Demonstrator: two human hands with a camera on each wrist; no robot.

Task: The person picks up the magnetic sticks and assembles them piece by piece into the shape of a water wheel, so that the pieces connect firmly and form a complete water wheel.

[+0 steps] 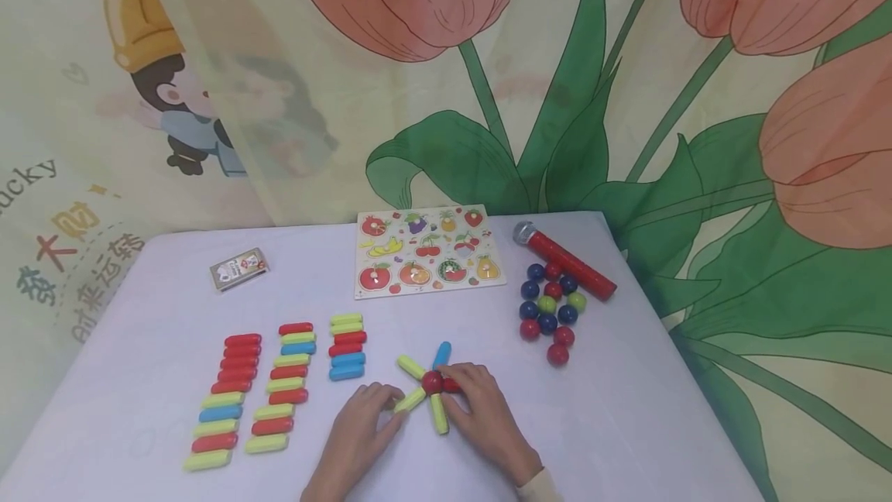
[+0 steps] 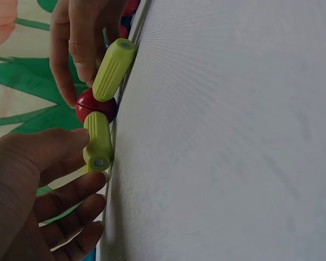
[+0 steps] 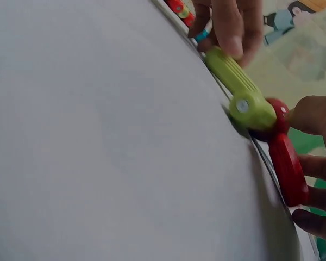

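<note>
In the head view, a red ball (image 1: 432,383) sits at the centre of a star of magnetic sticks. My left hand (image 1: 362,421) pinches the yellow-green stick (image 1: 410,400) at its lower left, thumb along one side. With fingertips and thumb close to the ball, my right hand (image 1: 481,413) holds the red stick (image 3: 288,169), partly hidden under the fingers from above. Another yellow-green stick (image 1: 439,414) points toward me between the hands. A third yellow-green stick (image 1: 411,366) and a blue stick (image 1: 442,355) radiate away from me.
Left of the hands lie three columns of coloured sticks (image 1: 289,383). Farther back are a small card box (image 1: 238,268) and a fruit puzzle board (image 1: 428,252). Several loose balls (image 1: 548,304) and a red microphone-shaped tube (image 1: 574,263) lie at the right on the white table (image 1: 627,424).
</note>
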